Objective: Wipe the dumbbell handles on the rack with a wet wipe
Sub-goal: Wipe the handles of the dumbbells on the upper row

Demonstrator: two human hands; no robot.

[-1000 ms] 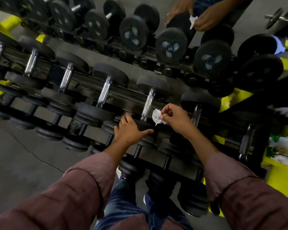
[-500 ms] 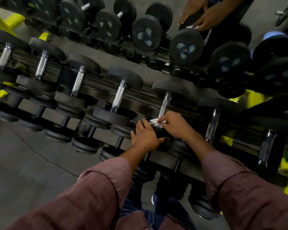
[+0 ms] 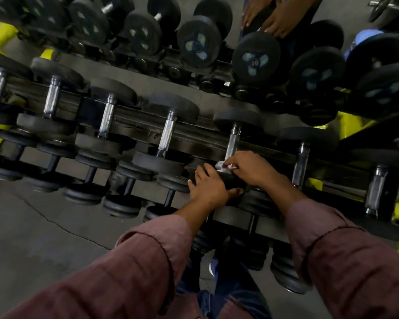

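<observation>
Two hands are now working at one dumbbell handle [image 3: 232,143] on the rack's [image 3: 194,132] near tier, at 1 o'clock from frame centre. A second ago the right hand [image 3: 251,169] was holding the wet wipe [image 3: 224,167] lifted clear of the bar; it is now pinching the crumpled white wipe against the handle's lower end, fingers curled round it. The left hand [image 3: 211,184], lying flat with fingers spread, is pressing on the black dumbbell head [image 3: 232,180] just below, as before. The view has also been sliding rightward along the rack. Chrome handles of neighbouring dumbbells [image 3: 166,134] are running off toward 9 o'clock, and another [image 3: 300,162] is standing at 3 o'clock of the hands. At 12 o'clock, a second person's hands [image 3: 270,17] are resting on a dumbbell of the far row [image 3: 198,47]. The right hand is hiding the handle's lowest part.
</observation>
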